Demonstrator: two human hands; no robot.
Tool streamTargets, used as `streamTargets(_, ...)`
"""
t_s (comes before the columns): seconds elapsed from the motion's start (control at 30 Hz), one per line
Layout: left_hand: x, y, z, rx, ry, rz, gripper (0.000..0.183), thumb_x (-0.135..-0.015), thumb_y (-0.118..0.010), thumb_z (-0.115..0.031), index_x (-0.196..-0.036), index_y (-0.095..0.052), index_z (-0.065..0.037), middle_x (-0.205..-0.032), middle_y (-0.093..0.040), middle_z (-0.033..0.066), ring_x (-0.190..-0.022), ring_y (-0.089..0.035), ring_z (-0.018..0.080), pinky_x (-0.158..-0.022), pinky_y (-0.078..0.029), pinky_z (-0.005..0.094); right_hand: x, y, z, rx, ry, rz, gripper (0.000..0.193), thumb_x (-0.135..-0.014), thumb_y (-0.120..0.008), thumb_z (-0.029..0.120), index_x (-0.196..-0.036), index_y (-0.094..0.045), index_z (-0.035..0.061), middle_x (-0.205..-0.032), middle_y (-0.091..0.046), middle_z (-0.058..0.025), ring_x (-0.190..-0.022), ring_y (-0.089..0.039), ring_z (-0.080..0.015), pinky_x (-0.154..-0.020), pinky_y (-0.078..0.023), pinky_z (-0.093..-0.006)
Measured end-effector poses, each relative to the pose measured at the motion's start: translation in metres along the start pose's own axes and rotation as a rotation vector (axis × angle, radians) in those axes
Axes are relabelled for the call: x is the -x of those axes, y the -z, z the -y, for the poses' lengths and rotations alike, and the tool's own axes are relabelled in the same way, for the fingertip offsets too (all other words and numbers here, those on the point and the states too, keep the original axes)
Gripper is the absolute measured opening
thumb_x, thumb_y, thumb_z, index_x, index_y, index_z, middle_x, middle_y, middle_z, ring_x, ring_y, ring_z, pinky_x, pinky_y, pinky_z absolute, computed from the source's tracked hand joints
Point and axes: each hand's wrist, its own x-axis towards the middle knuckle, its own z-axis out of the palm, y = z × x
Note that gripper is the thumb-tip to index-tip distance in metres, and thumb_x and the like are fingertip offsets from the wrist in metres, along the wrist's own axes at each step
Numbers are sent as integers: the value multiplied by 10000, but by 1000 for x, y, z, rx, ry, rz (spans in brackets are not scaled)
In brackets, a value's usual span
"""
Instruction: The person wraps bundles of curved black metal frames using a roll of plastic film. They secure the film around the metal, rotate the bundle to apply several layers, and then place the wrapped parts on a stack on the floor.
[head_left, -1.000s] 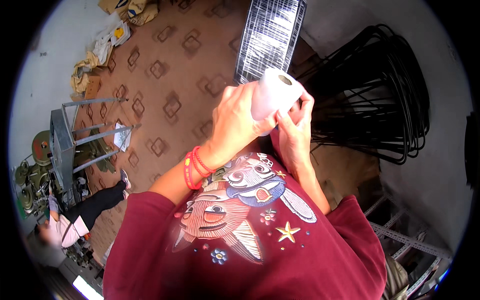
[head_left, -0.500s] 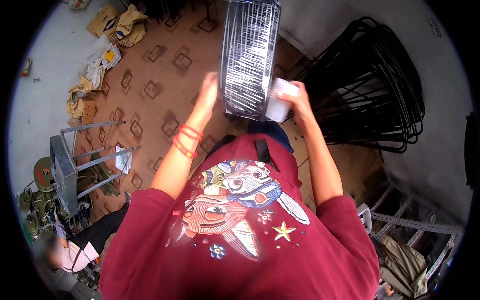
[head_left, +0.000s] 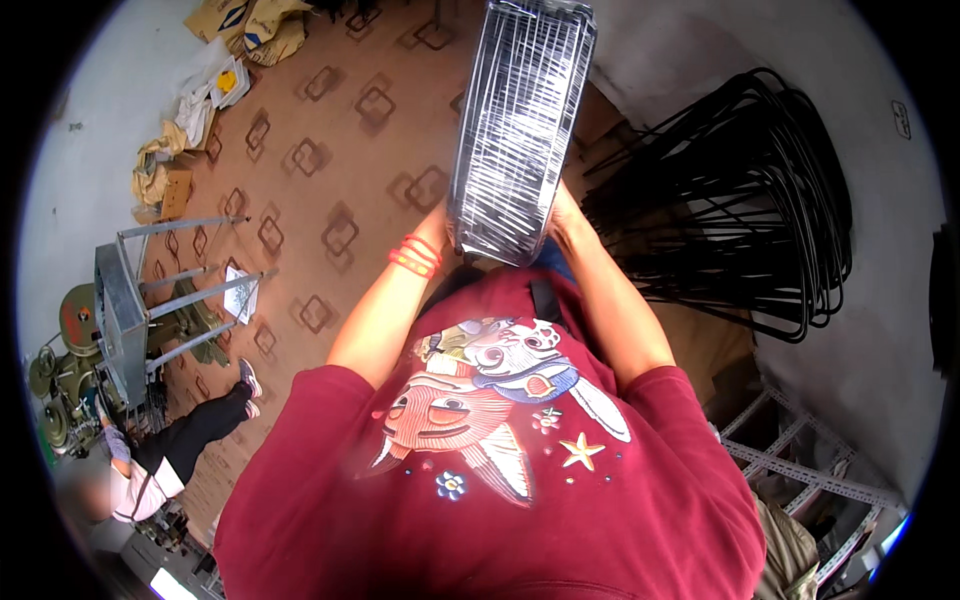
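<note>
A long bundle of black wire frames [head_left: 520, 130], wrapped in shiny clear film, stands tilted in front of me with its near end close to my body. My left hand [head_left: 439, 222] is at the bundle's lower left edge, its fingers hidden behind it. My right hand [head_left: 566, 215] is at the lower right edge, and its fingers are hidden behind the bundle too. The white roll-like thing is out of sight now.
Black bent metal frames [head_left: 740, 200] lean on the right wall. A grey metal stand [head_left: 125, 310] and green machine [head_left: 75, 335] are at left, with a person [head_left: 185, 450] near them. Cardboard boxes [head_left: 175, 195] line the left wall; a perforated metal rack [head_left: 800, 475] is lower right.
The bundle has shifted slightly right and tilted. My right hand has gone from its right side to behind its near end, and the white roll-like thing has left view. My left hand moved nearer.
</note>
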Motion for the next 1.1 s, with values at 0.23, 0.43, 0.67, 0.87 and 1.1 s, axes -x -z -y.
streamTargets(0.23, -5, 3, 10, 173, -328, -189, 324, -900, -439, -199, -1078, -512, 61, -968, -617, 133, -757, -628, 221, -680, -530, 291, 52, -34, 30, 194, 74, -314, 373, -899, -490, 270, -1139, -504, -16, -1012, -615, -86, -848, -591, -124, -703, -471, -245)
streamTargets(0.43, 34, 32, 13, -759, -850, -601, 604, -646, -726, -98, -1141, -389, -19, -1069, -516, 91, -1003, -507, 172, -879, -410, 313, 62, -48, 38, 448, 36, -410, 273, -751, -636, 9, -1002, -532, -19, -871, -644, -54, -698, -593, -72, -555, -413, -151)
streamTargets(0.67, 164, -9, 14, -851, -595, -135, 717, -544, -786, -167, -1141, -409, -47, -1063, -500, 65, -982, -513, 164, -870, -431, 348, 65, -30, 43, 524, 48, -448, 203, -738, -651, 28, -925, -578, -3, -811, -647, -26, -624, -562, -53, -508, -371, -153)
streamTargets(0.87, 164, -70, 36, -1160, -619, -155, 648, -559, -756, -188, -1104, -445, -26, -1007, -440, 129, -960, -505, 290, -831, -419, 369, 137, -41, 8, 1245, 456, -414, 263, -750, -501, -55, -1001, -522, 22, -820, -520, -49, -694, -483, -119, -664, -424, -223)
streamTargets(1.1, 154, -68, 60, -1166, -610, -126, 732, -591, -730, -433, -1123, -431, -28, -987, -439, 126, -1001, -486, 295, -853, -400, 388, 178, -52, -65, 932, 170, 4, 763, -602, -747, 139, -1239, -345, 14, -1206, -375, -118, -1158, -375, -197, -973, -322, -341)
